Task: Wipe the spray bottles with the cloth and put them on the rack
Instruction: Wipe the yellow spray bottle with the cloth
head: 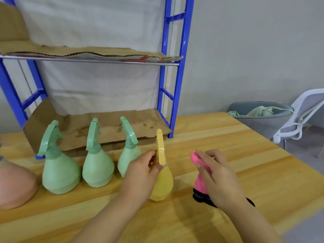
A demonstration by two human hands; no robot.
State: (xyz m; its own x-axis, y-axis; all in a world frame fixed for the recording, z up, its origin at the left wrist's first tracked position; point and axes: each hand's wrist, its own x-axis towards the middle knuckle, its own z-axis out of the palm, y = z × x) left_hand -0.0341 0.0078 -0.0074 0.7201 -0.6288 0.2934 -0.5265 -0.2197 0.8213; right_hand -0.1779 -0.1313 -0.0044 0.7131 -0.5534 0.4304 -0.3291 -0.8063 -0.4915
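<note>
Found the yellow spray bottle (162, 183) upright on the wooden table (228, 137), in front of the blue rack (177, 95) and at the right end of a row with three green spray bottles (98, 171). Noted the left hand (142, 171) closed round its neck below the trigger with curled fingers, presumably to steady it for wiping. Noted the right hand (215, 174) near but apart from the bottle, pinching a pink cloth (200, 181) (dark at its lower end) between thumb and fingers. Judged wiping of this bottle not yet begun. Saw no bottle on the rack. Noted the cardboard-lined lower shelf (105, 125) directly behind the row, likely kept close for short transfers.
</note>
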